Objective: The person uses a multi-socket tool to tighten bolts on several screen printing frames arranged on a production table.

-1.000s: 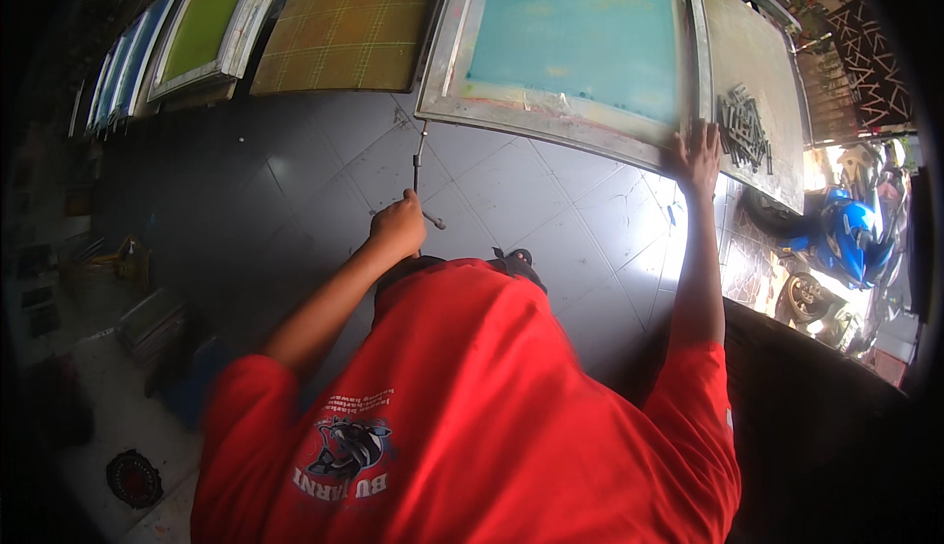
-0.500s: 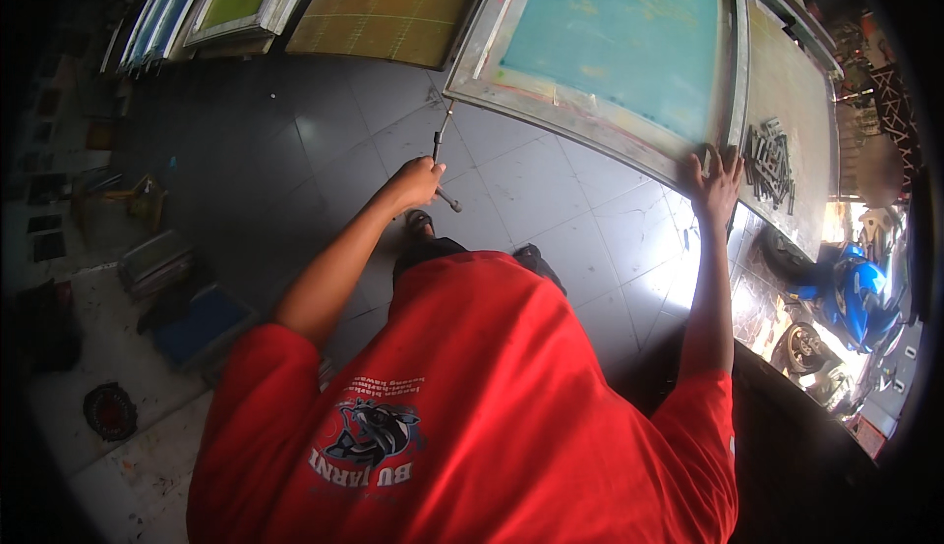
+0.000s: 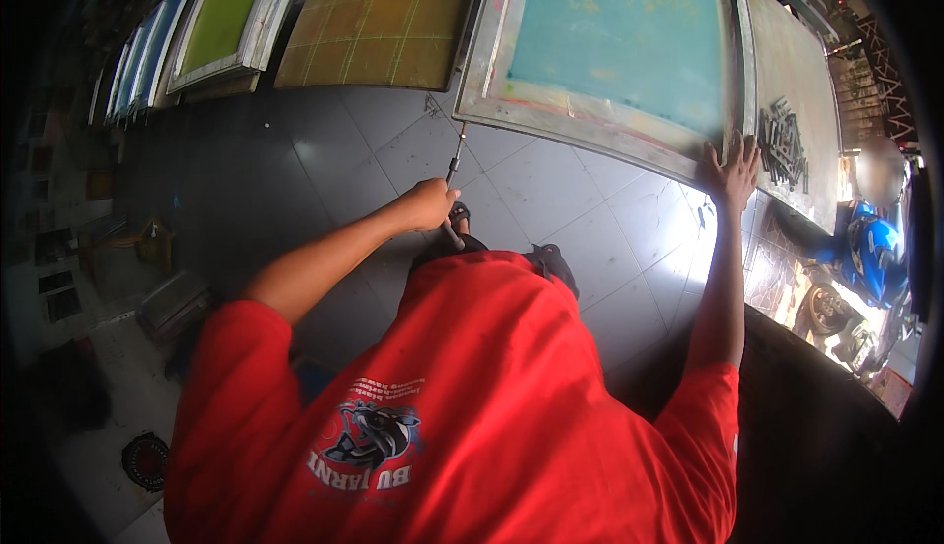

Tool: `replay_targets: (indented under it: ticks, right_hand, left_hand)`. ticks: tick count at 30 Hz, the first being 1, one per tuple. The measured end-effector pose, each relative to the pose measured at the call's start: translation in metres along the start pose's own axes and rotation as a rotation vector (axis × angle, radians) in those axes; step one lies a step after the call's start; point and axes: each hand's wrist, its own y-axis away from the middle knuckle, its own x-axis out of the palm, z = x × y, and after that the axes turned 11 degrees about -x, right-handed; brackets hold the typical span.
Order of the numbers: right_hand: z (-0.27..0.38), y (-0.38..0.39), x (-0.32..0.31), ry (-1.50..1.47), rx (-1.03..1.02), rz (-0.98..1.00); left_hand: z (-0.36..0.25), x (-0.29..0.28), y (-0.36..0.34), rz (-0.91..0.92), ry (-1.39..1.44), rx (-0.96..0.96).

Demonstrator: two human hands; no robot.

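Observation:
My left hand [image 3: 430, 204] is closed round a metal socket wrench [image 3: 453, 170]. One end of it sticks out below the fist, and the other meets a thin threaded rod [image 3: 463, 134] under the near left corner of a metal-edged screen frame [image 3: 580, 136]. The teal mesh [image 3: 615, 43] of this frame fills most of its middle. On the frame's near right corner lies my right hand [image 3: 733, 172], its fingers spread and holding nothing.
Right of the frame, a pale board [image 3: 806, 82] carries a pile of metal bolts or pins [image 3: 784, 146]. A brown gridded panel [image 3: 369, 28] and a green screen [image 3: 224, 13] stand to the left. Grey floor tiles [image 3: 551, 190] lie below. A blue motorcycle [image 3: 873, 244] is at far right.
My left hand has turned and shifted slightly right with the wrench, whose lower end now points down toward my foot. The right hand stays on the frame corner. The whole view has shifted a little.

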Motion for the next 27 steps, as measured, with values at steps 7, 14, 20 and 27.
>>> replay_targets:
  ticks: [7,14,20,27]
  right_hand:
    - [0.006,0.0,-0.008,0.028,-0.032,0.023]
    - [0.002,0.002,-0.007,0.04,-0.016,0.045]
    - [0.009,-0.001,-0.011,0.021,0.006,0.037]
    - [0.009,0.002,-0.01,-0.015,0.002,0.015]
  left_hand:
    - [-0.004,-0.01,0.007,0.162,0.169,-0.015]
    - [0.001,-0.01,-0.007,0.197,0.09,-0.081]
    - [0.017,0.019,-0.036,0.053,0.208,-0.203]
    - [-0.018,0.03,-0.004,-0.198,0.131,-0.272]
